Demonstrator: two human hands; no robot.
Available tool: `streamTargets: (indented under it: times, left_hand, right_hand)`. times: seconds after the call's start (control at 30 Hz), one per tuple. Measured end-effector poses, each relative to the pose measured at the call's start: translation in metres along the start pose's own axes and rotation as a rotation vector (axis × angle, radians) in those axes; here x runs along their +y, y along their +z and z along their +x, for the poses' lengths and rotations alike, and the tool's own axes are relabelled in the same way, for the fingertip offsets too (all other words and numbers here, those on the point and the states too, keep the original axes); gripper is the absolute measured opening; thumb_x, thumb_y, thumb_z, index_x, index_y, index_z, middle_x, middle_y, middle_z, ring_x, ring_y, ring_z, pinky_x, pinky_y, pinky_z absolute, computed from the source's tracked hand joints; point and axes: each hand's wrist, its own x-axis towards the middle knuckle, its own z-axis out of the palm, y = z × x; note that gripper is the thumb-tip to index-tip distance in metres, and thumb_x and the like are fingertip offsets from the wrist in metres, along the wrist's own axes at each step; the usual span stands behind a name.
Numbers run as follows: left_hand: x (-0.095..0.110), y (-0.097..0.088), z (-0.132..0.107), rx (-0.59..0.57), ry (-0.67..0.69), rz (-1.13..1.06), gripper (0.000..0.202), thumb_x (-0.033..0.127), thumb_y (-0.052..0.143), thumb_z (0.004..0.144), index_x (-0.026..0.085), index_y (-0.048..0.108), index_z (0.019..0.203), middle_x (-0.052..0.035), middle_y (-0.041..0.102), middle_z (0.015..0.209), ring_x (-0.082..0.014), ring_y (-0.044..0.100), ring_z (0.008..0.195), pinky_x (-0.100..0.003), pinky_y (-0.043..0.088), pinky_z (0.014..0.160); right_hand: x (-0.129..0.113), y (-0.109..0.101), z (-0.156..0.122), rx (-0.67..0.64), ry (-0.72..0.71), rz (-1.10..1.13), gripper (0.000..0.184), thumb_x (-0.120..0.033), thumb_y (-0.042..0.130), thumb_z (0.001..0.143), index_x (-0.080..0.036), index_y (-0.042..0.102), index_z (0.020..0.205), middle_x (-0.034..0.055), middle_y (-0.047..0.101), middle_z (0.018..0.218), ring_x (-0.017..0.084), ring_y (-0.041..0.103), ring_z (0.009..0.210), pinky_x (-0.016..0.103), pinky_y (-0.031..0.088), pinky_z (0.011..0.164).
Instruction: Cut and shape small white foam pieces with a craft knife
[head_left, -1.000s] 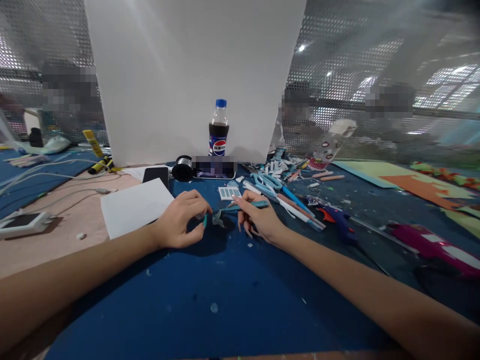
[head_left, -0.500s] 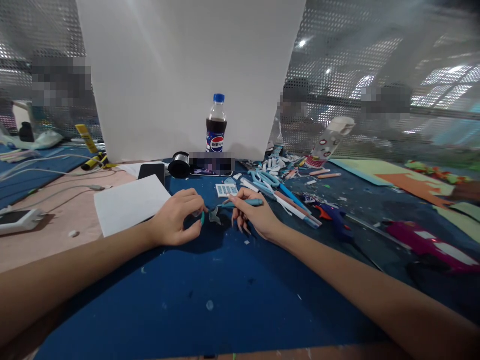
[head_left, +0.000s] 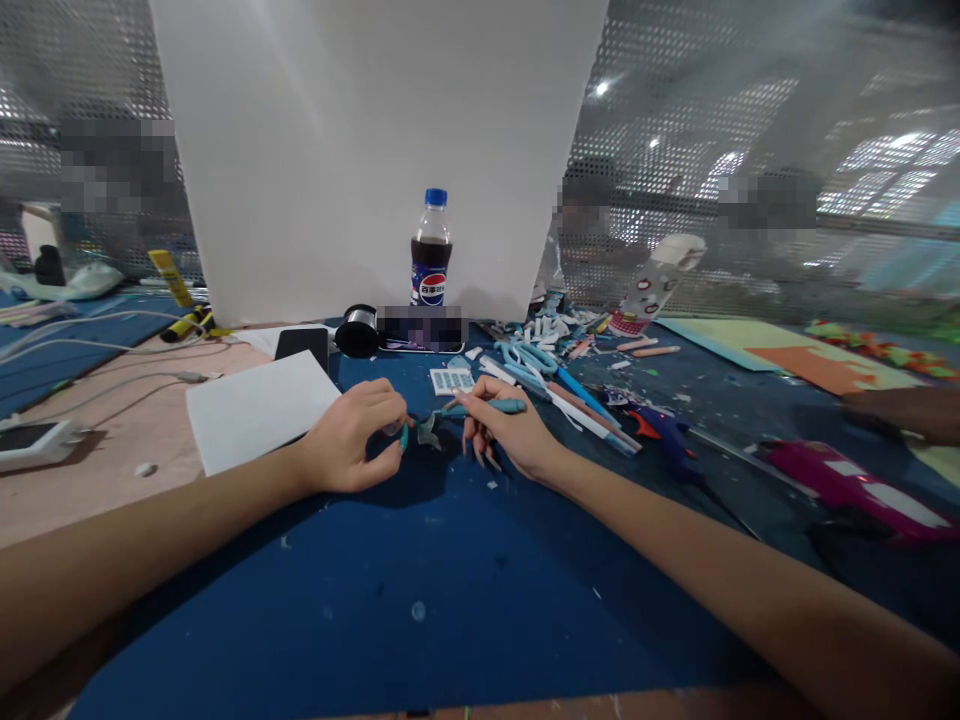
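Observation:
My right hand grips a slim teal pen-like tool, its front end pointing left toward my left hand. The left fingers curl inward in a pinch around a small teal-edged, partly clear thing, mostly hidden by the fingers. Between the two hands is a crumpled translucent scrap, close to the tool's front end; whether they touch is unclear. Just beyond my right fingertips lies a small white card with blue squares.
A cola bottle, a wire spool and a phone stand behind. White paper lies left. Rightward are light blue scissors, paper scraps, a blue glue gun, a magenta one and another person's hand.
My hands keep nearly the same pose. The view has shifted slightly. At the far right, the other person's hand has come further into view, over the coloured paper.

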Motion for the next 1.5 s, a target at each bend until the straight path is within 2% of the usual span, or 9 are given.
streamTargets:
  times: [0.23,0.6,0.77,0.93,1.13,1.5]
  left_hand:
    - [-0.0005,0.0005,-0.0002,0.006,0.004,-0.004,0.007,0.021,0.04,0.073,0.019,0.04,0.067,-0.0053,0.055,0.068,-0.0198,0.047,0.068,-0.035,0.042,0.061]
    - [0.0003,0.0001,0.0007,-0.001,0.005,-0.003,0.008,0.021,0.04,0.073,0.019,0.039,0.065,-0.0054,0.055,0.067,-0.0202,0.049,0.069,-0.036,0.042,0.061]
    - [0.0003,0.0004,0.0002,0.002,0.012,0.003,0.01,0.02,0.04,0.073,0.019,0.037,0.064,-0.0054,0.055,0.067,-0.0208,0.05,0.069,-0.035,0.042,0.061]
    - [0.0002,-0.0002,0.0006,-0.003,0.01,-0.002,0.009,0.019,0.041,0.073,0.019,0.037,0.064,-0.0053,0.054,0.066,-0.0213,0.05,0.07,-0.036,0.043,0.061]
    - [0.0007,-0.0012,0.0013,-0.007,0.018,0.013,0.01,0.02,0.039,0.073,0.019,0.038,0.063,-0.0059,0.055,0.066,-0.0204,0.048,0.068,-0.036,0.042,0.06]
    - [0.001,0.0006,0.0003,0.004,-0.001,0.02,0.009,0.021,0.039,0.073,0.019,0.04,0.064,-0.0058,0.056,0.067,-0.0198,0.048,0.067,-0.035,0.043,0.06]
  right_hand:
    - [0.0015,0.0004,0.0005,0.021,0.017,0.028,0.028,-0.042,0.054,0.079,-0.02,0.041,0.067,-0.0049,0.056,0.045,0.008,0.048,0.03,0.015,0.034,0.025]
    - [0.0009,0.0001,-0.0004,0.017,0.028,0.042,0.027,-0.04,0.056,0.078,-0.02,0.041,0.067,-0.0041,0.057,0.046,0.008,0.05,0.032,0.015,0.036,0.027]
    - [-0.0007,-0.0006,-0.0012,-0.031,0.025,0.02,0.028,-0.04,0.054,0.08,-0.019,0.041,0.064,-0.0038,0.057,0.046,0.007,0.049,0.032,0.015,0.037,0.029]
    - [-0.0026,-0.0001,-0.0018,-0.014,0.004,0.003,0.027,-0.039,0.054,0.08,-0.02,0.042,0.066,-0.0046,0.056,0.047,0.008,0.049,0.032,0.016,0.036,0.028]
    - [-0.0044,0.0001,-0.0033,-0.075,-0.032,-0.047,0.028,-0.039,0.051,0.082,-0.019,0.042,0.065,-0.0043,0.055,0.045,0.006,0.047,0.031,0.016,0.037,0.032]
    - [-0.0075,0.0003,-0.0036,-0.103,-0.025,-0.068,0.028,-0.038,0.051,0.083,-0.02,0.041,0.065,-0.0048,0.056,0.046,0.005,0.045,0.031,0.016,0.038,0.033]
